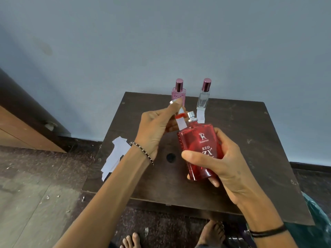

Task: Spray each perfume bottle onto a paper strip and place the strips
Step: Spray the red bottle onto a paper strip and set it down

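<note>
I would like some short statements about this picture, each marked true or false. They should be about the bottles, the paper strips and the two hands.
1. The right hand holds the red bottle. True.
2. The pink bottle has no cap. False: its cap is on.
3. A white strip lies on the table in front of the clear bottle. True.
4. The left hand is empty. False: it holds a paper strip near the red bottle's nozzle.
5. The spare strips lie at the table's right edge. False: they lie at its left edge.
</note>
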Available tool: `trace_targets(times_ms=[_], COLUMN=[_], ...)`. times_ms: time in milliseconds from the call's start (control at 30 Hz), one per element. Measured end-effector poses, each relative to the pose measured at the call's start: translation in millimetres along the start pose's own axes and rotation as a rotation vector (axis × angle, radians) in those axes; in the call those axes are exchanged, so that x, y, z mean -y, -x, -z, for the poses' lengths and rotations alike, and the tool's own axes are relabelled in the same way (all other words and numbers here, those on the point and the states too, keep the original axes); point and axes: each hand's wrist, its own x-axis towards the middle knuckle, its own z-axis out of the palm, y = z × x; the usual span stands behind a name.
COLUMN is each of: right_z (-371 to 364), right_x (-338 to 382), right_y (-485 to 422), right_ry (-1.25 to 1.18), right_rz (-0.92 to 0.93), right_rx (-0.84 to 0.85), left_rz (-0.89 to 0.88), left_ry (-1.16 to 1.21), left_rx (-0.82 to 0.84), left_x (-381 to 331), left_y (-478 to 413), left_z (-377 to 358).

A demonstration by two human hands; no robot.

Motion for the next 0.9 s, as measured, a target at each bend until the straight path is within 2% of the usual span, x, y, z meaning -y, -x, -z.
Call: trace_targets(times_ms=[100, 200, 500, 567, 733, 900], right_z=[3.0, 6.6, 1.3, -0.3, 0.3, 4.2], right_x=[-0.8, -2.5, -6.2, -7.0, -5.9, -4.5], right_y=[-2.6, -5.1, -6.5, -8.4, -8.1, -9.0], right_ry=[-0.098, -0.237, -0.957, -1.058, -1.221, -1.245], right_rz=[0.009, 0.016, 0.085, 0.065, 0.104, 0.08], right_rx=[-0.029, 0.019, 0.484, 0.523, 0.608, 0.657], left_rz=[0.024, 0.029, 0.04, 0.047, 0.065, 0.075], left_ry=[0.033, 0.058, 0.049, 0.048, 0.039, 0.021], left_rx=[0.026, 0.048, 0.073, 0.083, 0.073, 0.075], left_x=[-0.9, -0.2, 2.6, 3.0, 2.9, 2.5], left_y=[0.7, -2.1, -1.5, -0.9, -0.6, -0.6], left_z=[-1.2, 0.3, -1.0, -2.9, -5.6, -6.5])
